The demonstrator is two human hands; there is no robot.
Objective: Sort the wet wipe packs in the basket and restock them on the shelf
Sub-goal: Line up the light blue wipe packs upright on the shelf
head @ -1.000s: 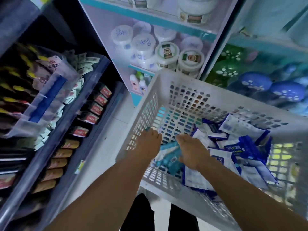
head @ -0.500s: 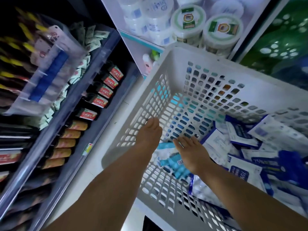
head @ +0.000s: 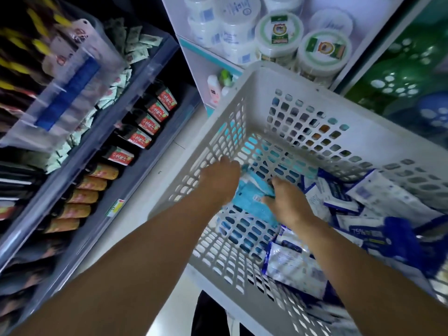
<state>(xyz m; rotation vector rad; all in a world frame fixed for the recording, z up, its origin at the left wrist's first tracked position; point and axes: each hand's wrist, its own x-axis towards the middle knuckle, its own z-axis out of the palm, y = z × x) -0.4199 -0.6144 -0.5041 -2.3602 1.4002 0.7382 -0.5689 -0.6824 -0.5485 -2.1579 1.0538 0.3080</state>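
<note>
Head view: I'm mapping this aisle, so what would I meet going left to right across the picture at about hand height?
Red-labelled bottles → left hand → teal wipe packs → right hand → blue-and-white wipe packs, the last four inside the white basket.

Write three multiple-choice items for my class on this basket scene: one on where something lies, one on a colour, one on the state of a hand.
1. Where in the white basket do the blue-and-white packs lie?
A. piled on its right side
B. hung over its far rim
C. on the floor beside it

2. What colour are the packs between the two hands?
A. red
B. teal
C. yellow

3. What is the right hand doing?
A. gripping the basket rim
B. hanging outside the basket
C. resting on the teal packs

Answers: 1 A, the pile fills the right part of the basket floor. 2 B, they show light blue-green. 3 C, it lies on them opposite the left hand.
</note>
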